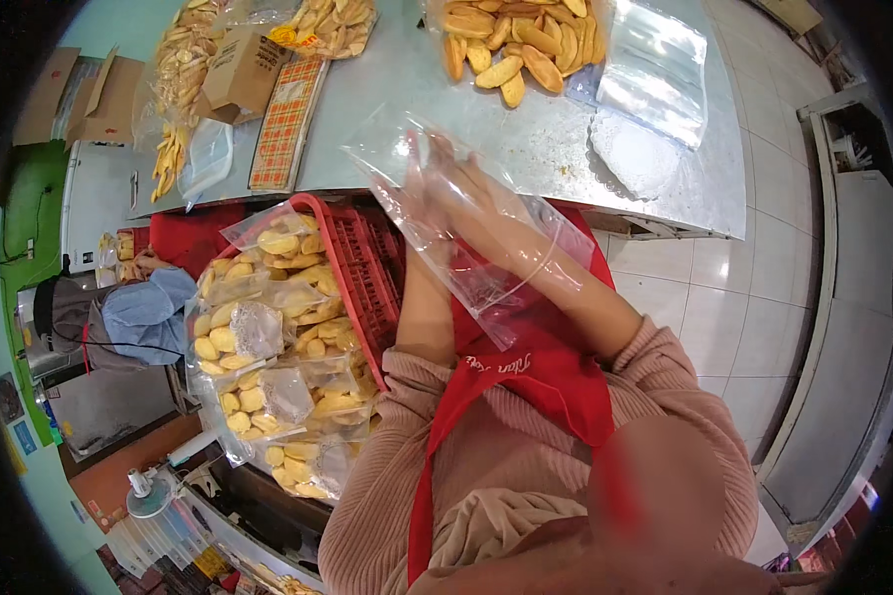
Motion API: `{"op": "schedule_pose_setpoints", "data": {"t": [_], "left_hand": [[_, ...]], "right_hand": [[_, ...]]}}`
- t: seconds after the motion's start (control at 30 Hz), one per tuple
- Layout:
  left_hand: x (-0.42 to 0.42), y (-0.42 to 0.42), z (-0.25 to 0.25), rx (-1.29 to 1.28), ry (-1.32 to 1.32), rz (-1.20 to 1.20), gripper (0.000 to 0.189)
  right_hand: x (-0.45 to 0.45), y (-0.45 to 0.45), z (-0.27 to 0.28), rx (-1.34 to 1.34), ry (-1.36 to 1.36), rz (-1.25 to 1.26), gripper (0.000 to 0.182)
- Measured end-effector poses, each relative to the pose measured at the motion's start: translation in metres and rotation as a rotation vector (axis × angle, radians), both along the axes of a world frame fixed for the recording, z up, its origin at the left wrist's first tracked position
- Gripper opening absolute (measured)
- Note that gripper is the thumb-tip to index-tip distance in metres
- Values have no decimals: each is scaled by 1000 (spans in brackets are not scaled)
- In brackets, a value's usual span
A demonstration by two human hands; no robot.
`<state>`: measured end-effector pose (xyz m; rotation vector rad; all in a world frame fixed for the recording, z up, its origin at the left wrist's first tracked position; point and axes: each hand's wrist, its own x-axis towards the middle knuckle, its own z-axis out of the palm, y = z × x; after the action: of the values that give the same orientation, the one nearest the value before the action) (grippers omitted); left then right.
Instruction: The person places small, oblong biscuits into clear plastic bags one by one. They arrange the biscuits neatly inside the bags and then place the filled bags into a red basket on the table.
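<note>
My left hand (422, 197) and my right hand (458, 178) are inside a clear plastic bag (517, 260), close together above the table's front edge. Their fingers point away from me and look extended through the film, with nothing gripped between them that I can see. The bag's wide mouth lies around my forearms, over a red apron (558, 394). Beyond my hands, long yellow-brown bread or rusk pieces (539, 67) are heaped in a large clear bag. To their right are flat clear plastic bags (655, 74) and white lace paper doilies (636, 152).
A red plastic crate (365, 275) stands left of my arms beside several filled clear bags (257, 331). A plaid-patterned flat box or book (286, 126), a cardboard box (242, 71) and more bagged pieces (182, 67) lie on the metal table (387, 74). A co-worker (141, 312) is at the left.
</note>
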<state>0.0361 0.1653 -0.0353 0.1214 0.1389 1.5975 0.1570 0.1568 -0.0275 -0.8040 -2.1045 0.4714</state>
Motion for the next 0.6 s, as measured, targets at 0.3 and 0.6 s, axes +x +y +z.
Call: {"op": "schedule_pose_setpoints", "data": {"t": [0.3,0.6], "left_hand": [[-50,20,18,148,90,34,95],[38,-41,28,21,599,-188,91]], "right_hand": [[73,-46,65,-159,-155,24,53],[83,-37,62,-130,-62,68,29]]}}
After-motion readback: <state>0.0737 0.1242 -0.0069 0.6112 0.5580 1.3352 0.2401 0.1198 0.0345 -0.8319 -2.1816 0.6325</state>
